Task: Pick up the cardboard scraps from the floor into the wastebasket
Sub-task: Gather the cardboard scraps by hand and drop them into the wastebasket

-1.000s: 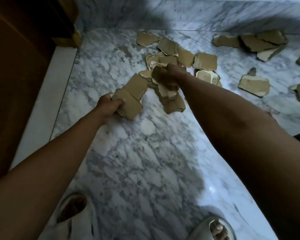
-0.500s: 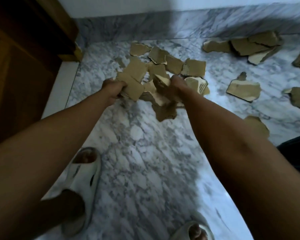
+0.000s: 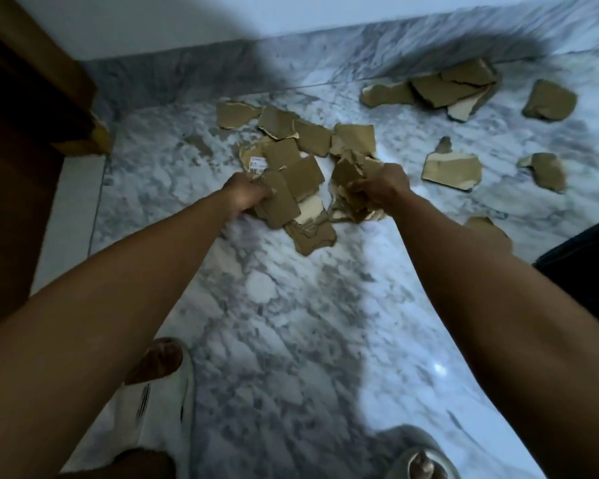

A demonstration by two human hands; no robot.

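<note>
Cardboard scraps (image 3: 310,133) strewn over marble floor (image 3: 291,323) at twelve o'clock, more toward one and two o'clock by the wall. Left hand (image 3: 244,195) curled round a stack of flat pieces (image 3: 284,198); right hand (image 3: 381,186) clutching a crumpled bunch (image 3: 351,188). White slippers (image 3: 159,402) at six and seven o'clock. Dark wooden door frame (image 3: 32,108) at ten o'clock.
</note>
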